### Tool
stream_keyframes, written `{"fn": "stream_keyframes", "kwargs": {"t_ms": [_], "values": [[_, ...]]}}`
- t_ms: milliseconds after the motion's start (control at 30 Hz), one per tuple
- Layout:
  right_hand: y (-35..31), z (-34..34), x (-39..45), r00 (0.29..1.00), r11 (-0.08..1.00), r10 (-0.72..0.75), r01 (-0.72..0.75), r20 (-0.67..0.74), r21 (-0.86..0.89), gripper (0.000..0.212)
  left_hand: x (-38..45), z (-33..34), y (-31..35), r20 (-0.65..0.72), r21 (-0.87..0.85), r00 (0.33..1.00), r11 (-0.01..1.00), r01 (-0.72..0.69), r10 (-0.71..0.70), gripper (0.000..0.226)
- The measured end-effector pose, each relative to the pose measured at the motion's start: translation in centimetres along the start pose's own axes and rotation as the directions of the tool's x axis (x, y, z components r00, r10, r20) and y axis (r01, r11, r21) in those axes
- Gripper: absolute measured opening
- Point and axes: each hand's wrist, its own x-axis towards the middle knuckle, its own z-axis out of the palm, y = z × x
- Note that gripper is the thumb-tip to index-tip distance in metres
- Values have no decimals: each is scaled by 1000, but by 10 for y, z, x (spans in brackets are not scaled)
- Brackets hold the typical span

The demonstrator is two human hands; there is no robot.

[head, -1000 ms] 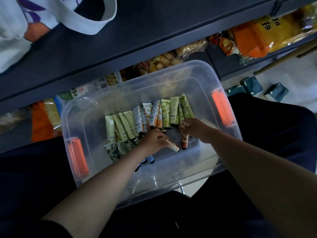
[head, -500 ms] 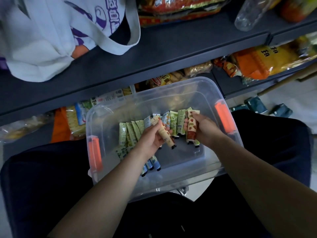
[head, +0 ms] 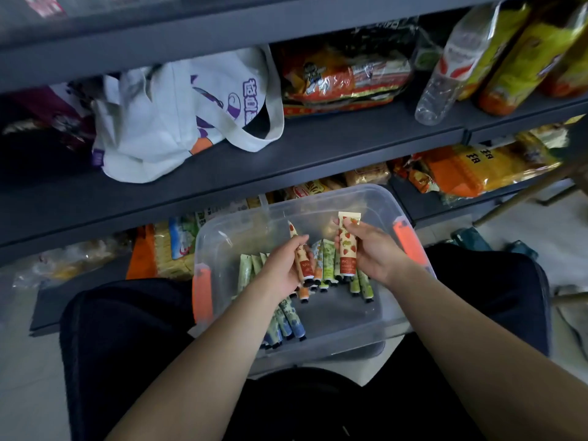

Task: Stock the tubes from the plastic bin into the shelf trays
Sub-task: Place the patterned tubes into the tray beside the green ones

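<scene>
Dark grey metal shelving (head: 318,144) fills the space above and beyond the hands. On its board, up and to the left of them, slumps a white canvas tote bag with purple print (head: 178,116). Pale tiled floor (head: 541,218) shows to their right, under dim, cool light.

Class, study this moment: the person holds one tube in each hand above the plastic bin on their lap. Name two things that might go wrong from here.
1. The plastic bin seems to rest only on the lap, with neither hand steadying it; it might tip or slide.
2. The left hand grips its tube and the right hand grips the strawberry tube, so any reach to the crowded shelf leaves no free hand.
</scene>
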Motion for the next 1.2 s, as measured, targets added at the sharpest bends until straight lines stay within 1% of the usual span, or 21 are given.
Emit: {"fn": "stream_keyframes", "kwargs": {"t_ms": [67, 133, 233, 300, 367, 467, 600, 733, 800, 833, 900, 967, 1033, 1100, 1200], "values": [[-11, 8, -3, 999, 998, -35, 37, 21, -60, 17, -6, 4, 11, 11, 23, 1000, 1000, -17, 17, 8], [-26, 18, -7, 996, 990, -81, 84, 31, -117, 15, -14, 12, 23, 52, 68, 997, 996, -55, 52, 15], [-50, 35, -21, 983, 956, -168, 180, 72, -230, 12, -27, 22, 44, 124, 171, 984, 974, -146, 125, 15], [-65, 41, -32, 970, 920, -222, 243, 103, -307, 10, -35, 28, 58, 165, 267, 968, 936, -231, 191, 23], [-82, 46, -41, 952, 866, -272, 305, 138, -396, 7, -43, 35, 72, 198, 373, 946, 873, -314, 256, 31], [-108, 57, -55, 922, 763, -337, 385, 189, -519, 9, -59, 47, 94, 272, 506, 909, 757, -413, 315, 31], [-143, 74, -76, 880, 608, -403, 462, 251, -646, 12, -82, 61, 123, 358, 623, 873, 612, -487, 331, 29], [-182, 101, -99, 838, 485, -438, 524, 325, -700, 25, -116, 81, 158, 434, 714, 835, 436, -548, 338, 25], [-202, 116, -113, 797, 382, -479, 568, 369, -730, 20, -134, 93, 178, 470, 720, 801, 365, -591, 369, 17], [-211, 124, -122, 766, 306, -507, 588, 395, -748, 15, -143, 98, 188, 483, 718, 784, 336, -610, 391, 14], [-234, 139, -138, 687, 118, -570, 610, 450, -783, 11, -161, 111, 209, 510, 697, 736, 288, -657, 446, 17], [-258, 155, -153, 613, -50, -618, 595, 493, -802, 17, -178, 126, 232, 526, 677, 679, 231, -698, 512, 20], [-282, 169, -163, 549, -161, -641, 587, 536, -793, 20, -193, 142, 254, 535, 670, 625, 166, -724, 568, 15], [-302, 181, -171, 494, -245, -659, 572, 567, -783, 21, -204, 159, 273, 534, 661, 579, 122, -740, 616, 14], [-327, 196, -174, 455, -351, -667, 506, 590, -788, 20, -209, 179, 296, 504, 664, 528, 83, -743, 684, 9]]}}
